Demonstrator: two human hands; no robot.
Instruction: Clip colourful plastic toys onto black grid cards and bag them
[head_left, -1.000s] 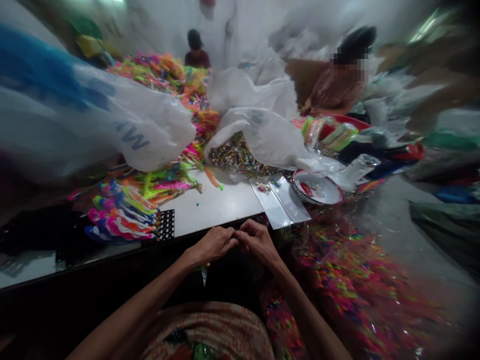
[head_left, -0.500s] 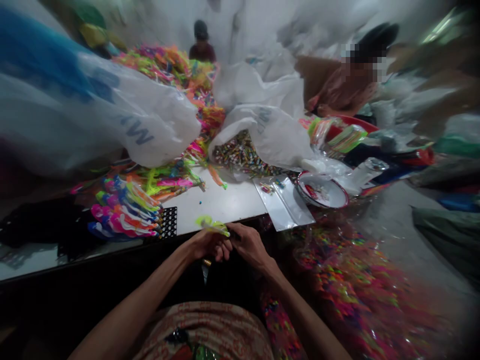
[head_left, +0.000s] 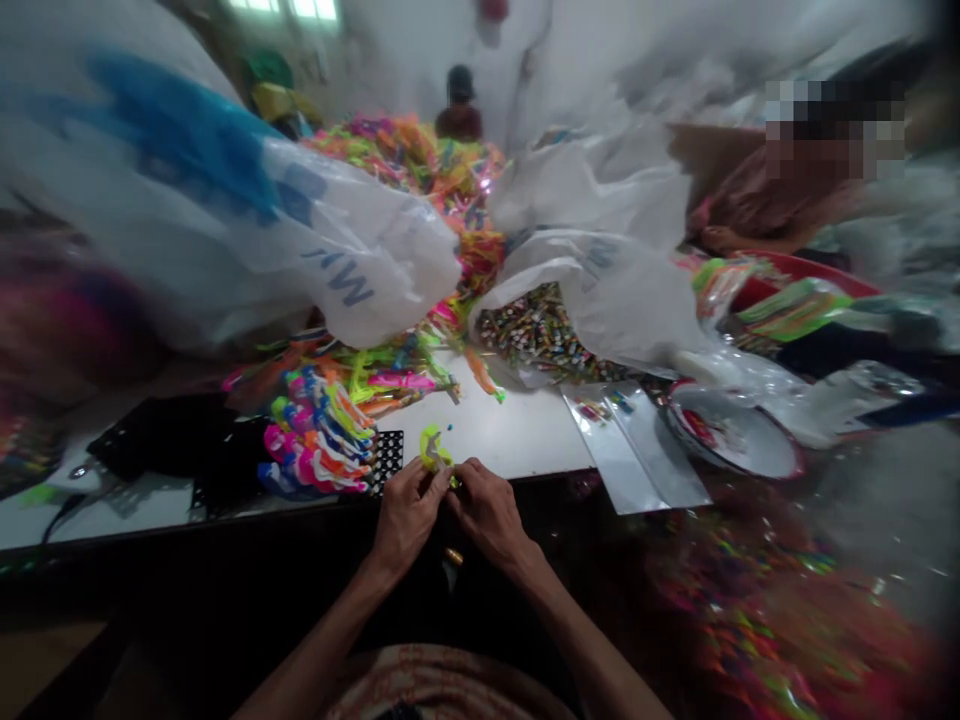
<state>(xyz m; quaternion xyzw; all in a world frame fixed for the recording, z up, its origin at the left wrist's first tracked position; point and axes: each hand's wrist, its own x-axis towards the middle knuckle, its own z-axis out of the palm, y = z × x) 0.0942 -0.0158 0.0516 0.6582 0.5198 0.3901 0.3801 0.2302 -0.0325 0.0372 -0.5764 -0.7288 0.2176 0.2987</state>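
Over the front edge of the white table, my left hand (head_left: 409, 510) and my right hand (head_left: 489, 508) meet, fingertips pinched together. Between them is a small limp yellow-green piece (head_left: 430, 447), its exact kind unclear. My left fingers grip its lower part; my right fingers close on its near end. Just beyond my left hand stands a black perforated rack (head_left: 388, 452). Rows of pink, orange, blue and white limp pieces (head_left: 319, 435) lie against the rack. Below my hands, a small gold-coloured cylinder (head_left: 453, 556) shows against the dark.
A white bag (head_left: 517, 330) spills small multicoloured cylinders. Beside it are a clear plastic sheet (head_left: 637, 460) and a white bowl with a red rim (head_left: 796, 468). A large white-and-blue bag (head_left: 360, 240) bulges at left, before a colourful heap (head_left: 405, 150). Other people sit farther back.
The view has swung left, so the table things appear farther right. My hands have turned more upright, and the yellow-green piece now stands up from my fingertips.
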